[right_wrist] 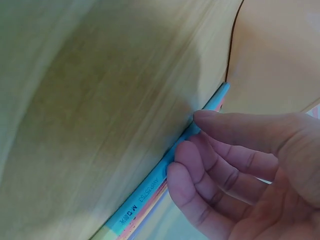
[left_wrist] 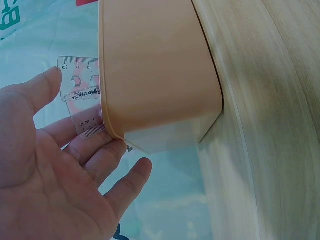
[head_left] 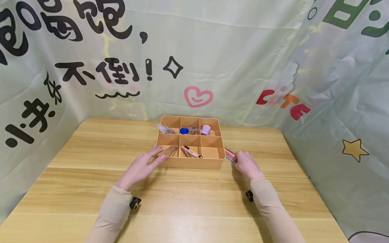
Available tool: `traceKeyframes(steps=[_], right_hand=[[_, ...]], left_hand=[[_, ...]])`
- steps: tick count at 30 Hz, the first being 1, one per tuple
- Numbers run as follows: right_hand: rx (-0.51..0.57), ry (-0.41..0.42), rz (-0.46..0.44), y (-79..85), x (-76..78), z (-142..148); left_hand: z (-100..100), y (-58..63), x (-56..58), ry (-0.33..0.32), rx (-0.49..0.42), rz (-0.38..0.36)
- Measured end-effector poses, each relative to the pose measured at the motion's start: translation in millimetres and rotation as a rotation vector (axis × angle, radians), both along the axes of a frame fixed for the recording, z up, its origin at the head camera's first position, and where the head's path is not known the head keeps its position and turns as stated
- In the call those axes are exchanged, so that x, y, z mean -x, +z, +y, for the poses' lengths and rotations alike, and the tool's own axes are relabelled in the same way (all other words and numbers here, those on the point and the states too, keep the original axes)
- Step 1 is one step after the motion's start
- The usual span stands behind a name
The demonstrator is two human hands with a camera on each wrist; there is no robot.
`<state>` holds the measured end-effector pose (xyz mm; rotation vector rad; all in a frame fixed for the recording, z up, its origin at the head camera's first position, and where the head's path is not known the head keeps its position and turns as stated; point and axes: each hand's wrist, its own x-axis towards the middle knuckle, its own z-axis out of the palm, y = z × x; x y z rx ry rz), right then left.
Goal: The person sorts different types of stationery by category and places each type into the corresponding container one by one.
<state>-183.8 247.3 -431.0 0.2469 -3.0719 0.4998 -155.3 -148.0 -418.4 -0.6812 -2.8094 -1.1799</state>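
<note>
A tan six-compartment organizer box stands on the table. My left hand is at its front left corner, fingers spread and touching the rim. Clear plastic rulers stick out over that rim, between thumb and fingers in the left wrist view. Beside the box's right wall, my right hand pinches a bundle of coloured pencils between thumb and curled fingers. A blue pencil lies outermost in the right wrist view, against the wooden surface. A pink pen and a yellow-and-black one lie in the front middle compartment.
In the back row lie a clear bagged item, a blue-capped tube and a lilac cylinder. Printed cloth hangs behind and at both sides of the wooden table.
</note>
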Motion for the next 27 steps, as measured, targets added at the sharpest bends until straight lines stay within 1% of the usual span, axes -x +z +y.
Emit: traceKeyframes(steps=[5,11,16,22,27], right_hand=[[-0.012,0.016,0.017,0.4,-0.1,0.8],[-0.011,0.022,-0.040,1.7,0.6,0.4],[-0.012,0.017,-0.060,-0.7,0.3,1.4],[-0.015,-0.018,-0.027,-4.3,-1.7,4.7],[0.020,-0.026,0.010,1.2,-8.9,5.7]], left_hand=[[0.6,0.3,-0.3,0.002,0.002,0.000],[1.0,0.9,-0.6,0.008,0.001,0.000],[1.4,1.1,-0.4,0.006,0.005,0.000],[1.0,1.5,-0.6,0.012,0.006,-0.007],[0.6,1.5,-0.8,0.014,0.011,-0.004]])
